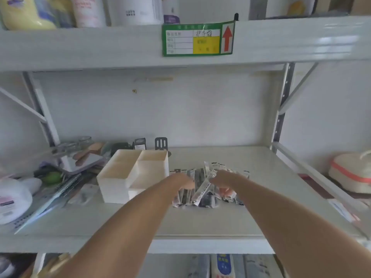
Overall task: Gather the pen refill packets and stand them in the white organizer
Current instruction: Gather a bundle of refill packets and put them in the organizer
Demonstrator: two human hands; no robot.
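Note:
Several pen refill packets (201, 190) lie in a loose pile on the middle of the white shelf, long clear sleeves with black and white print. The white organizer (120, 178), an open box with several compartments, stands just left of the pile. My left hand (183, 182) rests on the pile's left side, fingers curled down onto the packets. My right hand (225, 180) presses on the pile's right side, and one packet tilts up between the two hands. The image is blurred, so the grip of each hand is unclear.
Left of the organizer lie spiral notebooks (60, 189), a white plush toy (14, 195), glass jars (84, 142) and clutter. A green label (197, 39) hangs on the upper shelf beam. At the far right sits a cream container with an orange band (350, 174).

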